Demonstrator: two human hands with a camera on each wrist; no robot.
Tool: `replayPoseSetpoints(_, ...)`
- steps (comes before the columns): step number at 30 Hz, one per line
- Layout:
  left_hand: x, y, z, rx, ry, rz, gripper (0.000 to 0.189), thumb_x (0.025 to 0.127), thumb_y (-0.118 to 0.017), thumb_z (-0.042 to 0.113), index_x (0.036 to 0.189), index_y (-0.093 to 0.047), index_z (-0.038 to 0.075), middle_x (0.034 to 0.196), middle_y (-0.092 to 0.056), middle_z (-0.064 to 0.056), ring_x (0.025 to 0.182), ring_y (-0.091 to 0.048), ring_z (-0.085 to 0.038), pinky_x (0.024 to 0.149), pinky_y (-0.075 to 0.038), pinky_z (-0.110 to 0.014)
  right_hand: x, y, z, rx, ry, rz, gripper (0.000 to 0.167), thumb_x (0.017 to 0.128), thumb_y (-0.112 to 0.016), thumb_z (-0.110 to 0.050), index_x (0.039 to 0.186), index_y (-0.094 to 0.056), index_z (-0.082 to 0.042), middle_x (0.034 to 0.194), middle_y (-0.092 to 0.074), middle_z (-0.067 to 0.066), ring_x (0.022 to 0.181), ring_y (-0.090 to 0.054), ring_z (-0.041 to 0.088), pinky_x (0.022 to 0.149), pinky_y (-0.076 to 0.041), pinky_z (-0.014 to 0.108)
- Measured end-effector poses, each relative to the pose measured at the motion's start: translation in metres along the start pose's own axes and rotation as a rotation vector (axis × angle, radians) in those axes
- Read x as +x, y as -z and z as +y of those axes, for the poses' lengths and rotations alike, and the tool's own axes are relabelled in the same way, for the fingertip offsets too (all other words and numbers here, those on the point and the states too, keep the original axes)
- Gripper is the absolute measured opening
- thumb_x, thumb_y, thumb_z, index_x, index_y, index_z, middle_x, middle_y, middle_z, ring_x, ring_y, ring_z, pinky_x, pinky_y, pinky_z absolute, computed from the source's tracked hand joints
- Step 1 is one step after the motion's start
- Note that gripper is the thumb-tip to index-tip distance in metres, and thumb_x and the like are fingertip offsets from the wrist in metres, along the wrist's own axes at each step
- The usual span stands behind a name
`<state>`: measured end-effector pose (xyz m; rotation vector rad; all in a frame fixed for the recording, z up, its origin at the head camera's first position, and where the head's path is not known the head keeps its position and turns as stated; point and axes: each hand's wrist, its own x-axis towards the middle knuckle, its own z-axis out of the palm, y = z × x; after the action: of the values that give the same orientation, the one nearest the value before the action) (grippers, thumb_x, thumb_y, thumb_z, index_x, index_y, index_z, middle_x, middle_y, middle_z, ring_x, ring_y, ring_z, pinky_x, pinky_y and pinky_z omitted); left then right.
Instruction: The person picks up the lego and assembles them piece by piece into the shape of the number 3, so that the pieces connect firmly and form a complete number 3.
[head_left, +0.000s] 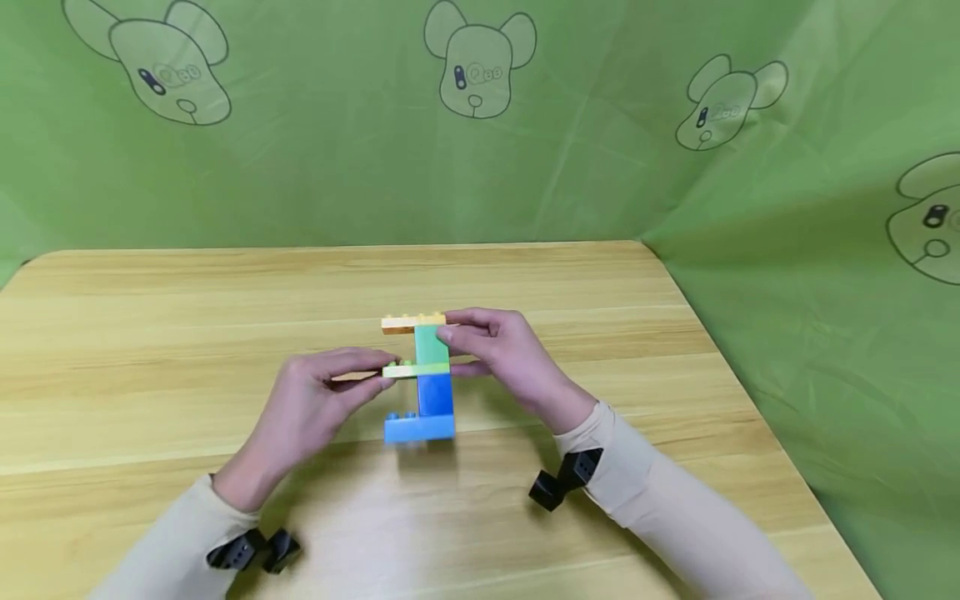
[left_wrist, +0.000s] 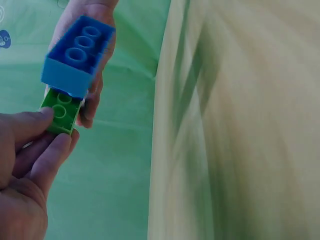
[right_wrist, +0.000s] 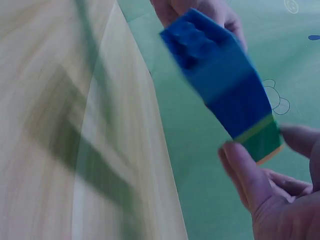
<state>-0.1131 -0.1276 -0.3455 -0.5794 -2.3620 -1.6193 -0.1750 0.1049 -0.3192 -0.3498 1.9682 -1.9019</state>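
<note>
Both hands hold one joined build of toy building bricks above the table. From the top it runs an orange brick (head_left: 399,324), a green brick (head_left: 431,346), a light green brick (head_left: 400,371), a dark blue brick (head_left: 435,395) and a lighter blue brick (head_left: 418,428). The orange, light green and lowest blue bricks jut out to the left, like a letter E. My left hand (head_left: 315,402) pinches the light green brick's jutting end. My right hand (head_left: 510,354) grips the green brick from the right. In the left wrist view, the blue brick's hollow underside (left_wrist: 82,42) shows.
The wooden table (head_left: 187,308) lies beneath, its far edge meeting a green curtain (head_left: 337,158) printed with bear heads. More curtain hangs along the right side. A black wrist camera (head_left: 566,479) sits on the right sleeve, another black camera (head_left: 255,550) on the left.
</note>
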Motion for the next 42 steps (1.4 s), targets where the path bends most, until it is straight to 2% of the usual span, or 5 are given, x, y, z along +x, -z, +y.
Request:
replayPoseSetpoints(13,0.034,-0.008,-0.022,0.168,0.284,-0.045,0.018,0.086,-0.077,0.009,0.105,-0.077,0.008,0.104,-0.073,-0.005,0.099,-0.067,-0.022,0.081,-0.057,-0.036,0.014,-0.005,0.021,-0.074,0.037,0.181,0.047,0.090,-0.067,0.003,0.135,-0.054,0.005,0.134,-0.057,0.018,0.121,-0.057,0.023,0.093,-0.049,0.025)
replayPoseSetpoints(18,0.042,-0.013,-0.031,0.175,0.365,-0.073,0.016,0.086,-0.076,0.008,0.102,-0.077,0.007,0.102,-0.073,-0.007,0.099,-0.066,-0.023,0.083,-0.055,-0.038,0.023,-0.004,0.031,-0.073,0.007,0.191,0.048,0.090,-0.067,0.005,0.136,-0.052,0.005,0.137,-0.053,0.019,0.125,-0.053,0.025,0.094,-0.049,0.024)
replayPoseSetpoints(25,0.045,-0.018,-0.039,0.206,0.395,-0.089,0.014,0.083,-0.077,0.001,0.097,-0.077,0.003,0.099,-0.073,-0.011,0.098,-0.066,-0.026,0.085,-0.054,-0.040,0.033,-0.003,0.044,-0.120,-0.077,0.171,0.054,0.087,-0.068,0.007,0.138,-0.050,0.004,0.140,-0.052,0.017,0.126,-0.052,0.024,0.096,-0.047,0.024)
replayPoseSetpoints(30,0.047,-0.023,-0.040,0.204,0.429,-0.108,0.013,0.083,-0.077,-0.002,0.096,-0.076,0.001,0.094,-0.072,-0.011,0.088,-0.067,-0.022,0.078,-0.057,-0.034,0.035,-0.001,0.048,-0.142,-0.110,0.161,0.058,0.085,-0.070,0.008,0.139,-0.048,0.004,0.139,-0.052,0.017,0.126,-0.052,0.025,0.097,-0.046,0.025)
replayPoseSetpoints(42,0.048,-0.026,-0.041,0.219,0.452,-0.158,0.014,0.084,-0.075,-0.002,0.097,-0.075,0.001,0.090,-0.071,-0.008,0.082,-0.066,-0.019,0.075,-0.056,-0.033,0.033,-0.001,0.052,-0.133,-0.122,0.159,0.057,0.087,-0.068,0.009,0.141,-0.047,0.004,0.139,-0.053,0.018,0.127,-0.051,0.024,0.096,-0.047,0.024)
